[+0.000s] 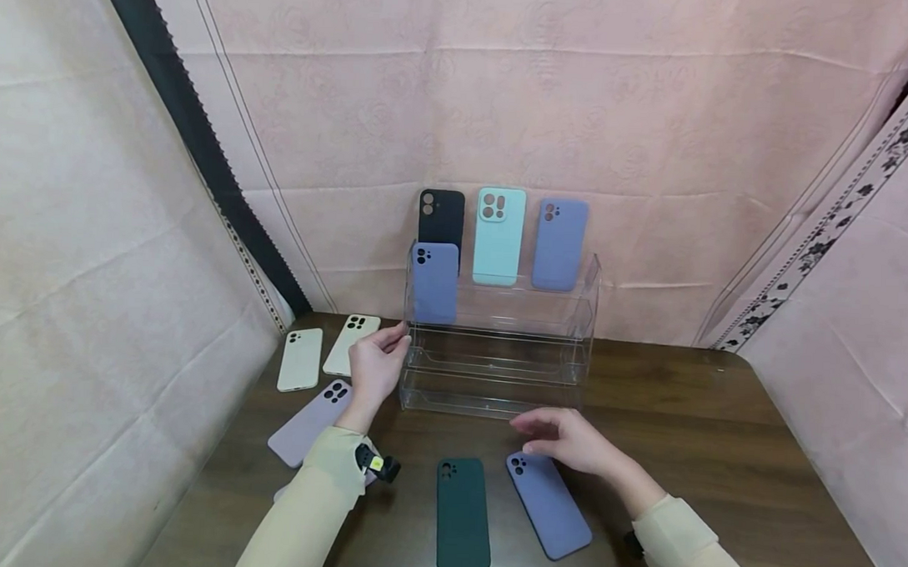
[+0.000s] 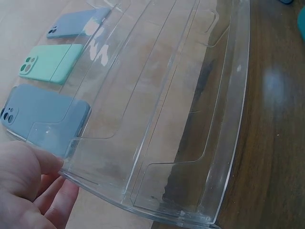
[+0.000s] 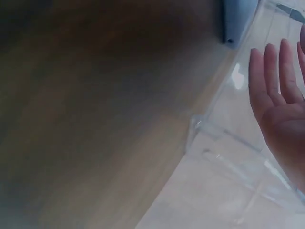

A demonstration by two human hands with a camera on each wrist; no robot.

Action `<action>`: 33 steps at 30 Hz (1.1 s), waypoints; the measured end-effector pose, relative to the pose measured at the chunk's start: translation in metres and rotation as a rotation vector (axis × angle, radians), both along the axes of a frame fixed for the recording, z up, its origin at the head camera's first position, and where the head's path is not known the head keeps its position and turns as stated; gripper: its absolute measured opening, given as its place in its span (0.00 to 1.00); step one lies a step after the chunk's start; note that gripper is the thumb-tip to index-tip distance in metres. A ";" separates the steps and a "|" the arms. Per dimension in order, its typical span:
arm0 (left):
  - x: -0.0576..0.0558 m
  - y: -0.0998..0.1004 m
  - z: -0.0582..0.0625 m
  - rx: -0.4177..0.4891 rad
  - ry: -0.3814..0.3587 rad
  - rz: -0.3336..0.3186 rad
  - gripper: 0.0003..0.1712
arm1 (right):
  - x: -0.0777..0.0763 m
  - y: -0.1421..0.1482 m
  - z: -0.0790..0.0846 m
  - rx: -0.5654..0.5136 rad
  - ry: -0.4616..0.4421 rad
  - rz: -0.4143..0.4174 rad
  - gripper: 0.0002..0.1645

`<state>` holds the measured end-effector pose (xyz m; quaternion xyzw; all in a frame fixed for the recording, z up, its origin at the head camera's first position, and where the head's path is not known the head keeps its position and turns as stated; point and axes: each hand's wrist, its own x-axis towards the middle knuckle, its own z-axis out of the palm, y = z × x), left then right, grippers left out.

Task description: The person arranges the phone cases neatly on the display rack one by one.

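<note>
A clear stepped display rack (image 1: 496, 370) stands on the table with phone cases upright in it. My left hand (image 1: 378, 366) pinches the rack's left side edge between thumb and fingers; its curled fingers (image 2: 59, 202) show against that edge in the left wrist view. Close to the thumb stands a blue phone case (image 1: 435, 283) on a middle step, in front of a black phone case (image 1: 441, 217). My right hand (image 1: 561, 437) hovers with loosely bent fingers over the top end of a periwinkle phone case (image 1: 549, 505) on the table, holding nothing. A dark green phone case (image 1: 464, 516) lies beside it.
On the rack's back step are a mint phone case (image 1: 499, 235) and another blue phone case (image 1: 560, 244). Left of the rack lie two whitish phone cases (image 1: 299, 360) and a lilac phone case (image 1: 310, 423). A pink cloth (image 1: 655, 115) hangs behind.
</note>
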<state>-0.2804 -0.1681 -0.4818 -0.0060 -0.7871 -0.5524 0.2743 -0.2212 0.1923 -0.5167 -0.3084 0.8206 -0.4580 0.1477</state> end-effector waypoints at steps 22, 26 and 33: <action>0.003 0.002 0.004 0.007 -0.011 -0.006 0.12 | 0.016 0.032 -0.004 0.190 -0.035 0.039 0.44; 0.002 0.001 0.003 0.020 0.002 -0.004 0.12 | 0.016 0.031 -0.005 0.217 -0.018 0.054 0.47; 0.002 0.001 0.001 0.025 -0.003 -0.004 0.13 | 0.019 0.029 -0.007 0.272 -0.023 0.039 0.52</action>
